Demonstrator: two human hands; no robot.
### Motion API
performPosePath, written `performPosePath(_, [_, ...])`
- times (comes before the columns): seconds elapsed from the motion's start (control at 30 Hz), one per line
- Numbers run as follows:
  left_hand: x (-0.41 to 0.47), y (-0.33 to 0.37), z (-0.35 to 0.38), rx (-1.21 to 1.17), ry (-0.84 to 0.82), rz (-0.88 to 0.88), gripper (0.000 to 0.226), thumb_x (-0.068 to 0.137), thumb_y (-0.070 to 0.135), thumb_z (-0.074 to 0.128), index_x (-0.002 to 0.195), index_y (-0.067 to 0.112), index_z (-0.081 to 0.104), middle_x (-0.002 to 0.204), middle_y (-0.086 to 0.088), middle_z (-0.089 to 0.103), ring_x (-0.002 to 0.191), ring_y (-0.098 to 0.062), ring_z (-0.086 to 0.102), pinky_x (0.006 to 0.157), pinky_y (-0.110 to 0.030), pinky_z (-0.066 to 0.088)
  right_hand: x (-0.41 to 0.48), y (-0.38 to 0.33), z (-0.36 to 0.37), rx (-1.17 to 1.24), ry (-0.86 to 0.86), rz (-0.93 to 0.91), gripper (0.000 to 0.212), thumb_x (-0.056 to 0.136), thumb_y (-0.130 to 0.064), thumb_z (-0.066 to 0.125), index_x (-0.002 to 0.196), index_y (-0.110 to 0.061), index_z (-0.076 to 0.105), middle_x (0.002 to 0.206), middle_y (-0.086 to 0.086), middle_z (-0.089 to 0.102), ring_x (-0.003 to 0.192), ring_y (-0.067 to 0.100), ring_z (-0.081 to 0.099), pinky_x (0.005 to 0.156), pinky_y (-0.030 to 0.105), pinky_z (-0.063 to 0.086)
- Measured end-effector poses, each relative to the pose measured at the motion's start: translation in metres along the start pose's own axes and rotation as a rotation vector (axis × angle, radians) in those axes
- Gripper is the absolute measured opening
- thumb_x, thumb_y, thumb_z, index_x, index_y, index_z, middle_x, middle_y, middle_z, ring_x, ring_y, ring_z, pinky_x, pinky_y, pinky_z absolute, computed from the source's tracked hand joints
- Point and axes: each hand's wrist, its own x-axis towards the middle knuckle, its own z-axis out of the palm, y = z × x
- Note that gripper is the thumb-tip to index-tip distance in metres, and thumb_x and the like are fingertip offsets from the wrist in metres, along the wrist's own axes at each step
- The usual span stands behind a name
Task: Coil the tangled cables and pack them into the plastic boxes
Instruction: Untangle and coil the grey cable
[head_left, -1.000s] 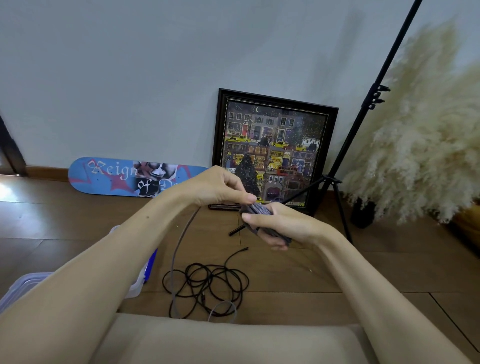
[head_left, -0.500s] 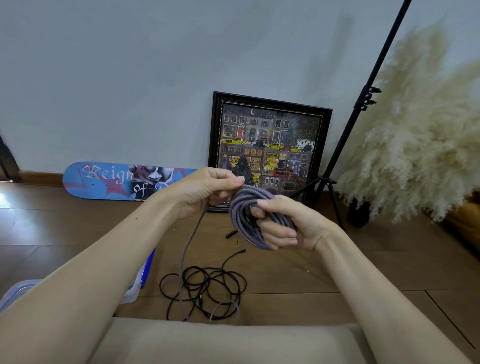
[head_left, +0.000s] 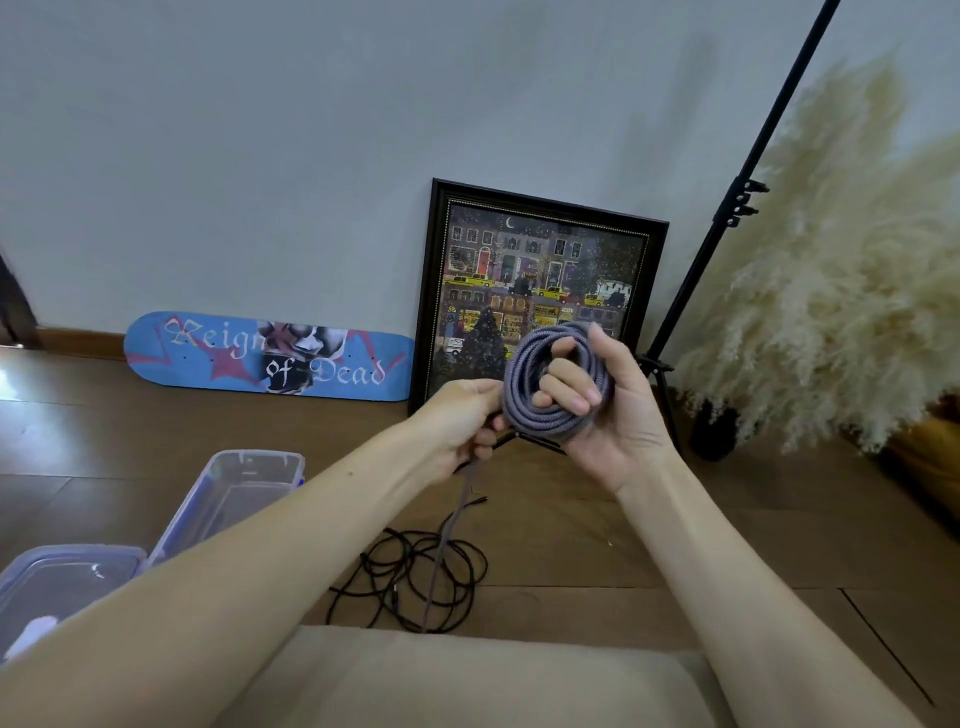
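Since half a second ago the grey cable coil (head_left: 540, 418) has turned its open ring towards me, and the left hand (head_left: 460, 423) has dropped from the coil's top to its lower left edge.

Head view: the right hand (head_left: 623, 415) holds the coil above the floor (head_left: 597, 530), in front of the framed picture (head_left: 540, 270). Its fingers (head_left: 569, 387) curl through the middle and its thumb lies over the outside. The left hand's fingers pinch the loose grey strand (head_left: 441, 545) where it leaves the coil. The strand runs almost straight down, leaning slightly left, over the tangled black cable (head_left: 415, 577) on the floor.

Two clear plastic boxes sit at the left. I cannot make out anything inside the farther box (head_left: 249, 462). The nearer box (head_left: 72, 564) shows a small white patch (head_left: 31, 631) at its corner; I cannot tell whether that lies inside.
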Motion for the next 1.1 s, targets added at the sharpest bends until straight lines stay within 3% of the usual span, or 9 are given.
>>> performPosePath(0.13, [0.0,-0.004,0.002,0.098,0.0,-0.036,0.028,0.101,0.019,0.042,0.076,0.018,0.055,0.052,0.002,0.038,0.04,-0.007,0.024,0.041,-0.019,0.022,0.002,0.004,0.002,-0.093,0.034,-0.048,0.039,0.067,-0.018,0.082,0.085,-0.012,0.048,0.056,-0.001,0.044,0.052,0.013,0.046,0.068,0.028,0.052])
performPosePath(0.27, [-0.002,-0.007,0.004,0.096,-0.033,-0.113,0.029,0.101,0.007,0.033,0.081,0.017,0.052,0.054,0.0,0.037,0.038,-0.007,0.024,0.042,-0.02,0.024,0.004,0.008,0.01,-0.295,0.141,-0.109,0.021,0.086,-0.013,0.059,0.092,-0.012,0.039,0.062,0.001,0.047,0.059,0.015,0.051,0.078,0.032,0.049])
performPosePath(0.4, [-0.001,-0.008,0.001,0.151,-0.06,-0.153,0.024,0.101,0.012,0.038,0.087,0.013,0.057,0.054,0.001,0.037,0.034,-0.005,0.027,0.046,-0.022,0.024,0.01,0.01,0.005,-0.659,0.232,-0.212,0.014,0.096,-0.004,0.049,0.097,-0.01,0.036,0.062,0.003,0.051,0.061,0.016,0.054,0.067,0.026,0.049])
performPosePath(0.5, [0.0,-0.008,0.0,0.223,-0.066,-0.17,0.023,0.101,0.017,0.04,0.093,0.01,0.06,0.053,0.003,0.037,0.035,-0.005,0.027,0.044,-0.02,0.025,0.013,0.009,-0.005,-0.987,0.343,-0.208,0.013,0.094,-0.01,0.056,0.087,-0.002,0.048,0.07,0.015,0.053,0.066,0.022,0.055,0.064,0.023,0.051])
performPosePath(0.63, [-0.003,-0.004,0.004,0.261,-0.106,-0.166,0.024,0.101,0.019,0.041,0.093,0.008,0.062,0.05,0.004,0.037,0.035,-0.004,0.024,0.036,-0.016,0.021,0.016,0.007,-0.017,-1.253,0.456,-0.161,0.039,0.094,-0.02,0.059,0.112,0.011,0.045,0.076,0.016,0.059,0.062,0.015,0.057,0.051,0.012,0.046])
performPosePath(0.8, [-0.006,0.002,0.001,0.409,-0.161,-0.13,0.018,0.1,0.02,0.044,0.095,0.011,0.058,0.05,0.004,0.038,0.034,-0.004,0.023,0.036,-0.016,0.02,0.021,0.013,-0.025,-1.508,0.551,-0.064,0.058,0.091,-0.033,0.062,0.125,-0.005,0.025,0.115,0.017,0.051,0.105,0.03,0.053,0.088,0.045,0.046])
performPosePath(1.0, [-0.014,0.017,-0.009,0.713,-0.223,0.033,0.027,0.093,0.021,0.058,0.068,0.015,0.067,0.047,0.0,0.041,0.04,-0.011,0.028,0.042,-0.019,0.024,0.017,0.017,-0.021,-1.749,0.45,0.273,0.084,0.091,-0.066,0.038,0.146,-0.005,0.018,0.101,0.007,0.063,0.099,0.028,0.059,0.084,0.042,0.048])
performPosePath(1.07, [-0.014,0.023,-0.016,0.827,-0.197,0.133,0.02,0.088,0.022,0.065,0.071,0.013,0.072,0.054,-0.005,0.046,0.046,-0.014,0.033,0.043,-0.018,0.028,0.015,0.022,-0.021,-1.711,0.356,0.319,0.08,0.08,-0.085,0.014,0.101,-0.021,0.056,0.066,0.001,0.066,0.071,0.02,0.062,0.088,0.045,0.048])
performPosePath(1.1, [-0.013,0.024,-0.019,0.852,-0.182,0.176,0.017,0.085,0.022,0.068,0.073,0.01,0.073,0.056,-0.005,0.05,0.05,-0.013,0.038,0.047,-0.017,0.031,0.015,0.025,-0.02,-1.717,0.3,0.334,0.08,0.081,-0.083,0.004,0.072,-0.021,0.053,0.051,0.001,0.059,0.058,0.018,0.058,0.086,0.043,0.048])
